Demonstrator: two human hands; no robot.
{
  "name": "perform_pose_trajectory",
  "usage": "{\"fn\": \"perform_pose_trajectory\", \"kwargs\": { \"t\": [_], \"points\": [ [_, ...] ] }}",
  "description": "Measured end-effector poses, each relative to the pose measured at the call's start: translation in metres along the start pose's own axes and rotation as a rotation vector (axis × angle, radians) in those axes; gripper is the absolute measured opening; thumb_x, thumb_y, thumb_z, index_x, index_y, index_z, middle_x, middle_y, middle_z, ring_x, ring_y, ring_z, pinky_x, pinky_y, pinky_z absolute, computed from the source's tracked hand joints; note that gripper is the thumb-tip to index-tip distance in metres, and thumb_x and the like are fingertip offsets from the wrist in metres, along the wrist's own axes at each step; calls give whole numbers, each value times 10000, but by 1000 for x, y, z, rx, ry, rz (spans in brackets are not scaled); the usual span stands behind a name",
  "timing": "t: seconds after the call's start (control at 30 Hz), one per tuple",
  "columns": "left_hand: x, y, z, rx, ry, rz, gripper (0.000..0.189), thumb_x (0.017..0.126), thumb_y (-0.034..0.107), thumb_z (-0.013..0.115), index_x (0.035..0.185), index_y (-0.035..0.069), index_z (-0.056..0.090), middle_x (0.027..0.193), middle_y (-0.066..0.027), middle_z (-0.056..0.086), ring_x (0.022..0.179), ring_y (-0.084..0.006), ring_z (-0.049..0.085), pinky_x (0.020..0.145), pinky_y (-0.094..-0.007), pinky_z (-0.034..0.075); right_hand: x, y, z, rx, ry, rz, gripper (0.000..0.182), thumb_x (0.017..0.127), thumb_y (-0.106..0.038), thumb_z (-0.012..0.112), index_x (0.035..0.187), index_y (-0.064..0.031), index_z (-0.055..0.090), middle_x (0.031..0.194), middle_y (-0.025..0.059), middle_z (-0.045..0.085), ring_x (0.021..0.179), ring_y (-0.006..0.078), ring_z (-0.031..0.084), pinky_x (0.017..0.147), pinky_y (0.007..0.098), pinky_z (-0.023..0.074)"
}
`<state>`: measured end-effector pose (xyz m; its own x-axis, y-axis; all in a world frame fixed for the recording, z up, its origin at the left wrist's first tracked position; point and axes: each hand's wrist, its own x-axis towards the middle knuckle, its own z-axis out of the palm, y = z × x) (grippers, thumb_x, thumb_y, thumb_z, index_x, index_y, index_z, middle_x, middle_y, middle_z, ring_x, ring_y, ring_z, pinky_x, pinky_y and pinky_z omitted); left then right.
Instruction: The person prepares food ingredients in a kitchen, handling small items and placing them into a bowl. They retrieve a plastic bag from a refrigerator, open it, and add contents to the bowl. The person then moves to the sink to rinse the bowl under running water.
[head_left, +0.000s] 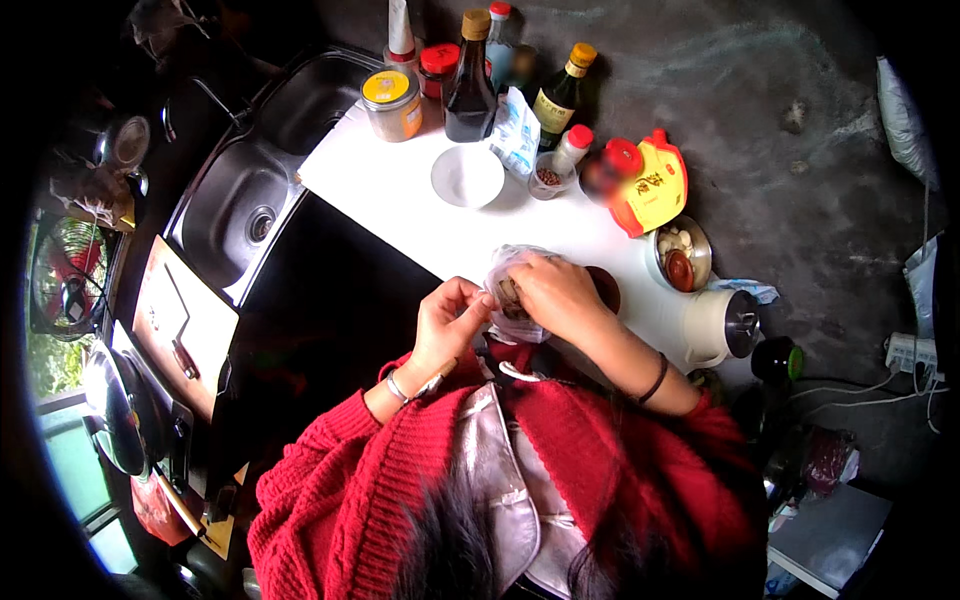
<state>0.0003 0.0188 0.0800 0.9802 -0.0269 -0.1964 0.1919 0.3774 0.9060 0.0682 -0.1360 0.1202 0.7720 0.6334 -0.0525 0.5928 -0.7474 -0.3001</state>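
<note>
A clear plastic bag (525, 328) stands with its mouth spread at the white counter's near edge. Brownish dried-looking pieces (510, 298) fill part of it, too indistinct to name further. My left hand (450, 319) pinches the left side of the bag's rim between thumb and fingers. From the right, my right hand (559, 292) reaches over the rim with its fingers down in the bag's mouth. Those fingertips are hidden, so what they hold does not show. A brown round object (604, 289) sits partly behind my right hand.
Beyond the bag, a white bowl (467, 177) rests on the counter (390, 184). Sauce bottles (469, 90), jars and a yellow-red pouch (654, 187) line the wall side. A metal bowl (703, 251) and blender-like jug (709, 326) stand right. Left are a sink (225, 202) and knife (182, 356) on a board (165, 300).
</note>
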Motion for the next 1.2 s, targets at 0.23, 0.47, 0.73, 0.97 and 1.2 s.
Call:
{"fn": "perform_pose_trajectory", "kwargs": {
  "t": [0.23,0.47,0.73,0.97,1.2],
  "points": [
    [0,-5,2,11,-50,33,53,847,39,521,825,-5,502,772,-77,606,654,-84,545,596,-189,451,-12,18,6,52,56,-44,171,724,-84,564,892,-57,553,857,133,565,739,312,576,644,400,470],
    [-5,-3,2,-6,-12,-21,60,836,50,547,804,4,526,739,-38,600,658,-67,525,621,-197,435,-50,29,-44,894,95,186,202,766,-27,593,963,-4,554,865,59,597,738,98,573,641,234,463],
    [-9,-10,-3,-1,-23,-8,56,840,49,538,813,5,514,763,-54,599,666,-82,540,629,-198,443,-93,82,-15,914,275,387,145,783,-69,600,900,0,548,851,74,604,706,115,576,638,237,454],
    [-16,-5,0,25,6,0,70,839,62,550,811,12,509,722,-22,567,639,-62,516,583,-183,428,-80,49,-53,327,655,267,137,729,-91,648,822,-25,573,793,74,539,574,165,498,490,268,400],
    [-18,-9,-1,76,46,71,82,828,68,571,790,20,516,690,17,530,625,-36,477,557,-162,394,-30,-7,-11,194,236,-125,81,723,-84,584,798,-52,582,826,87,546,767,243,557,643,355,466]
  ]
}}
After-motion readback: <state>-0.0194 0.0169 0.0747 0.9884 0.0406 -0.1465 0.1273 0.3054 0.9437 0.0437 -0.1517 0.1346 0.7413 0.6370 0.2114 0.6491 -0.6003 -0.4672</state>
